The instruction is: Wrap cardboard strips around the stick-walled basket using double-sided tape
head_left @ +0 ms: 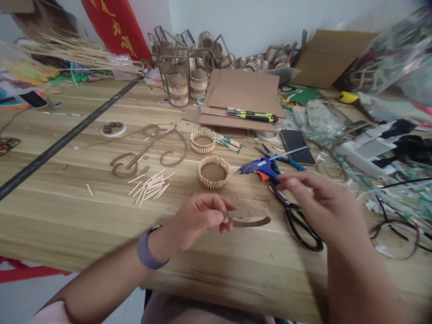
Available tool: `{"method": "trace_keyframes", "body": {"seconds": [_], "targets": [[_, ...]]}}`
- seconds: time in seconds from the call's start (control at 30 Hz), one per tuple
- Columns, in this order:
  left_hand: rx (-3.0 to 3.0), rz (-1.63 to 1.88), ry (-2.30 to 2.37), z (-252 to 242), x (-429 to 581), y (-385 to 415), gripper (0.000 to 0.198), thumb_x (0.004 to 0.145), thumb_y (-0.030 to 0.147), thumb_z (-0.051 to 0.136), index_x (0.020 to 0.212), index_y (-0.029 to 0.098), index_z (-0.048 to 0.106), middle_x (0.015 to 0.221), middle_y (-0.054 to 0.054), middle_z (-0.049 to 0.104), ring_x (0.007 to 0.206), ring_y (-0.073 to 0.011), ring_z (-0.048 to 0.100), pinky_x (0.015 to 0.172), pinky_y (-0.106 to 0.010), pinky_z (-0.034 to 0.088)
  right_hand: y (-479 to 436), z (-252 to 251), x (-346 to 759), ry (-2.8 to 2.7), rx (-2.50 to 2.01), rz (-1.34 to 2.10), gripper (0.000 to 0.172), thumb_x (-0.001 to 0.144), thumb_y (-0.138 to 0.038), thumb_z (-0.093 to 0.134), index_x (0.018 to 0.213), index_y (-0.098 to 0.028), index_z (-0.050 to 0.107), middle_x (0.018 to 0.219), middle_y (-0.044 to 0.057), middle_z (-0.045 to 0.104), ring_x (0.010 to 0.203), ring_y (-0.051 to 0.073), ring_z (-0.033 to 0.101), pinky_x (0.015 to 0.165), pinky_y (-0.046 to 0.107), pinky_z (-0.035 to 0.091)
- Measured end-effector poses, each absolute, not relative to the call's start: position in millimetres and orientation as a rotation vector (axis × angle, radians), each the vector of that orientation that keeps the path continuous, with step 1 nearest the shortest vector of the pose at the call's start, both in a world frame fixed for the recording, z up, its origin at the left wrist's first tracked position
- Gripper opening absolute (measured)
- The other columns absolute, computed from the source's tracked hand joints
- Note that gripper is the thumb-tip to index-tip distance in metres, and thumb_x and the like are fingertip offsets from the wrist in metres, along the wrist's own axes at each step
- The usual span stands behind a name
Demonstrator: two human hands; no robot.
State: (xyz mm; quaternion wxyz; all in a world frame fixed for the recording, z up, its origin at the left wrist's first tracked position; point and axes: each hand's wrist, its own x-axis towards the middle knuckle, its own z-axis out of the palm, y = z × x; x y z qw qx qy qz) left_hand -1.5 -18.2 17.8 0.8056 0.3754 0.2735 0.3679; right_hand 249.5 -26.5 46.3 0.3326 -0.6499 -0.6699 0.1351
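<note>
Cardboard ring (251, 218) near table edge (236, 292)

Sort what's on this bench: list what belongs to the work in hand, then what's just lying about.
In hand: left hand pinching cardboard ring; right hand beside glue gun; stick-walled baskets; cut sticks.

Lying about: phone, black scissors, cardboard sheets, utility knives.

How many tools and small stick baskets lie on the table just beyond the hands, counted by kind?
Small stick baskets: 2
Blue glue gun: 1
Black scissors: 1
Total: 4
</note>
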Motion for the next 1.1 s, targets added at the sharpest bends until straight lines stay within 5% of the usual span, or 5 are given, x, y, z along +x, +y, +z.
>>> {"method": "trace_keyframes", "body": {"seconds": [0.13,0.23,0.4,0.6,1.1], "targets": [[0.726,0.852,0.494,21,-5,-13,0.017,0.065,0.018,0.074,0.059,0.015,0.059,0.073,-0.002,0.070,0.056,-0.0094,0.058,0.055,-0.022,0.043,-28,46,225,-1.918,-1.280,1.250,0.041,0.092,-0.058,0.053,0.084,-0.022,0.072,0.083,0.006,0.075,0.077,0.020,0.068,0.070,0.032,0.053],[0.641,0.934,0.455,17,-8,-9,0.024,0.070,0.034,0.078,0.066,0.016,0.063,0.071,-0.002,0.070,0.055,-0.0107,0.059,0.054,-0.022,0.044,-31,42,214,-1.698,-1.192,1.455,0.046,0.088,-0.061,0.059,0.067,-0.021,0.065,0.067,0.002,0.068,0.065,0.016,0.063,0.063,0.028,0.051],[0.652,0.943,0.533,5,-3,-15,0.044,0.080,0.059,0.069,0.083,0.015,0.064,0.071,-0.003,0.069,0.058,-0.0117,0.058,0.056,-0.023,0.045,-41,33,196,-1.435,-1.175,1.382,0.047,0.082,-0.064,0.066,0.064,-0.021,0.062,0.057,0.000,0.065,0.055,0.014,0.057,0.057,0.027,0.048],[0.949,0.805,0.517,4,4,-36,0.023,0.085,0.032,0.075,0.095,0.016,0.062,0.083,-0.002,0.070,0.081,-0.0135,0.065,0.075,-0.025,0.047,-50,24,175,-1.407,-1.312,1.220,0.054,0.074,-0.069,0.069,0.055,-0.020,0.058,0.048,0.000,0.062,0.047,0.013,0.053,0.049,0.025,0.042],[0.957,0.837,0.736,10,5,-33,0.008,0.072,0.020,0.067,0.068,0.017,0.060,0.059,0.004,0.057,0.055,-0.0085,0.050,0.055,-0.021,0.040,-55,20,175,-1.671,-1.257,0.993,0.051,0.087,-0.064,0.060,0.057,-0.023,0.062,0.054,0.002,0.065,0.060,0.017,0.060,0.061,0.030,0.047]]}}
